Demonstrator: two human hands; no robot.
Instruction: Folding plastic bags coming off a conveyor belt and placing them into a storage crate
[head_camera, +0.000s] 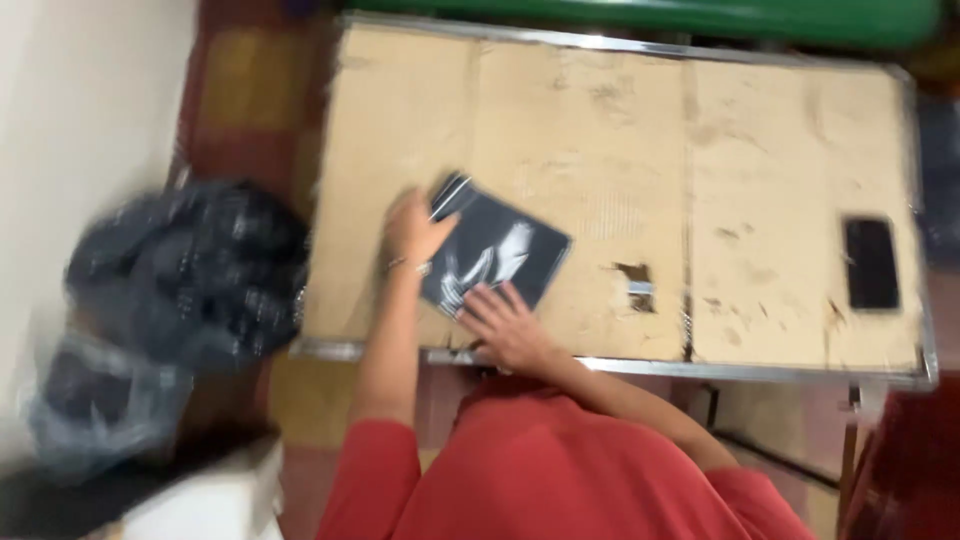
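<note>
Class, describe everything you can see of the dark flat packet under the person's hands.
The dark packet is flat, roughly square, black with a blurred pale figure on its face, and looks glossy like plastic wrap. It lies turned at an angle on the cardboard-covered table, near the front edge. The left hand touches its upper-left corner; the right hand presses fingers on its lower edge. Detail is too blurred to tell more.
</note>
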